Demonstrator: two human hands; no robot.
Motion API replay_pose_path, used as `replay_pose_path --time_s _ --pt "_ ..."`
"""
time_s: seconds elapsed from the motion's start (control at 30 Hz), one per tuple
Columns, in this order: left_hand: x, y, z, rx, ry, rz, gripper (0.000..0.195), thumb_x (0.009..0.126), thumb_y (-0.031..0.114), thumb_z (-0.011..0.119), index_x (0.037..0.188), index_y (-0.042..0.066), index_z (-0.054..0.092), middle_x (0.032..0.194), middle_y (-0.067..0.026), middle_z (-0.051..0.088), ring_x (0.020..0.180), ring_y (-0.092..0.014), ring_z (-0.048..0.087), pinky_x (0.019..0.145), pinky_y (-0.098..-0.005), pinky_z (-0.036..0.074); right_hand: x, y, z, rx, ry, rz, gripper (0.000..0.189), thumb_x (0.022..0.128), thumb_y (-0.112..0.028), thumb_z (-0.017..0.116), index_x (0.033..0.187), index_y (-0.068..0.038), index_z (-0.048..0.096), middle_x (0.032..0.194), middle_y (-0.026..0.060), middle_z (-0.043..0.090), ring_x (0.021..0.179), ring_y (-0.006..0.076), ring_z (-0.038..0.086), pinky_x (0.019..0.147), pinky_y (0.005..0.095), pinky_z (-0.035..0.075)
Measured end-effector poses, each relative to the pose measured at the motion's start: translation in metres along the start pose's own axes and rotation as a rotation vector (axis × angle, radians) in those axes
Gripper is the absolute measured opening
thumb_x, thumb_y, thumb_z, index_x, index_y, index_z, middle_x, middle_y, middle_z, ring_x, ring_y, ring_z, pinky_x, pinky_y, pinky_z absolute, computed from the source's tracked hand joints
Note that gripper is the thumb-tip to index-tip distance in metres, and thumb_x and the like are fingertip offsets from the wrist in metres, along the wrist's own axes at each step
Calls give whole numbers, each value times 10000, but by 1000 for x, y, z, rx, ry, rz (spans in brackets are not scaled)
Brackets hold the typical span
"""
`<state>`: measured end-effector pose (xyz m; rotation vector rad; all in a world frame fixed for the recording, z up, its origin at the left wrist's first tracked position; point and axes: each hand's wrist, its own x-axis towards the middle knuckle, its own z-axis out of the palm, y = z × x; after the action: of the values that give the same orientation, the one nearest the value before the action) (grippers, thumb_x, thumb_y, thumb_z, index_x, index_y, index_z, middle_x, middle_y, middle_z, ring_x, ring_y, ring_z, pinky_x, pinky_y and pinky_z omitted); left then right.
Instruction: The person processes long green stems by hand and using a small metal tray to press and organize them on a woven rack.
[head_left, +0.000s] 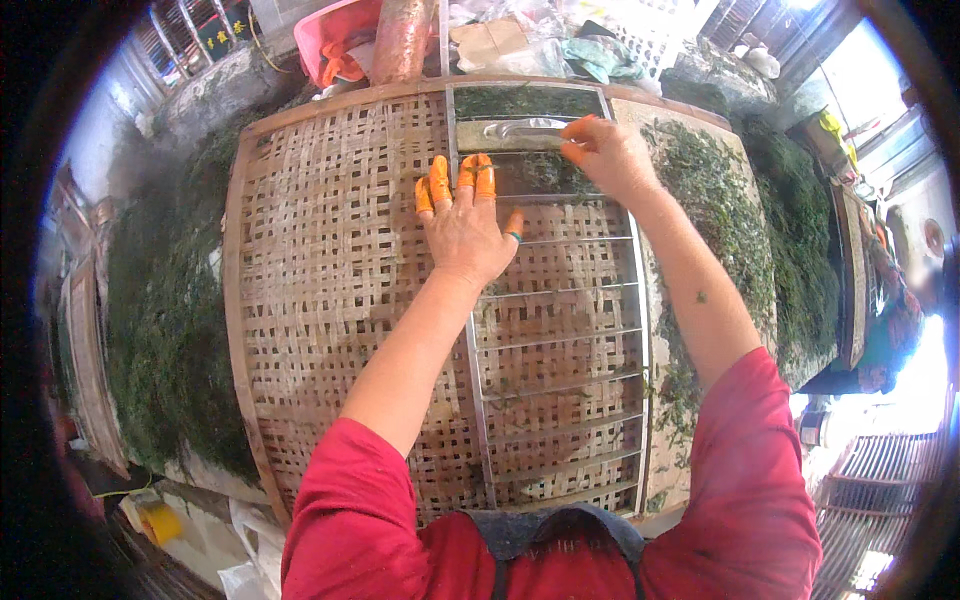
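Both my hands wear orange finger covers. My left hand (469, 217) lies palm down, fingers spread, at the left rail of a narrow metal frame with crossbars (559, 241), which rests on a woven lattice screen in a wooden frame (322, 247). My right hand (611, 154) is near the frame's right rail, thumb and fingertips together at the end of a pale, shiny strip (525, 129); whether it grips the strip I cannot tell. Dark green leafy material (525, 101) fills the frame's top section, and more lies thinly below the strip.
Loose green shreds cover a pale board (705, 195) at the right. Dark green heaps lie to the left (176, 300) and far right (799, 247). Beyond the screen stand a pink basin (315, 37), a reddish cylinder (403, 41) and plastic bags (540, 56).
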<state>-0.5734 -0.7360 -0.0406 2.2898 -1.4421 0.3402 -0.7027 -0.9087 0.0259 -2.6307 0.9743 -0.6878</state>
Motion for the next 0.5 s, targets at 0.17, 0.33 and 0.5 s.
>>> replay_pose_path --time_s 0.17,0.33,0.5 --pt "3 2 0 32 -101 41 739 825 442 641 1453 153 379 1490 -92 353 1426 -389 162 1117 -606 145 -14 8 39 -89 -32 -174 181 786 -256 699 933 -149 693 955 87 680 863 319 658 791 433 522" --pt "-1 -6 5 -37 57 9 825 804 437 668 1452 45 342 1467 -155 359 1417 -404 179 1105 -611 149 -17 1 28 -146 43 -35 166 825 -242 665 924 -110 685 942 114 673 872 317 657 790 431 527" --pt "0 0 -1 -45 92 60 789 812 422 665 1439 50 363 1468 -148 357 1411 -387 202 1111 -591 157 -24 -18 73 10 89 -313 184 808 -176 649 986 -157 689 1049 86 653 1015 321 601 900 422 498"
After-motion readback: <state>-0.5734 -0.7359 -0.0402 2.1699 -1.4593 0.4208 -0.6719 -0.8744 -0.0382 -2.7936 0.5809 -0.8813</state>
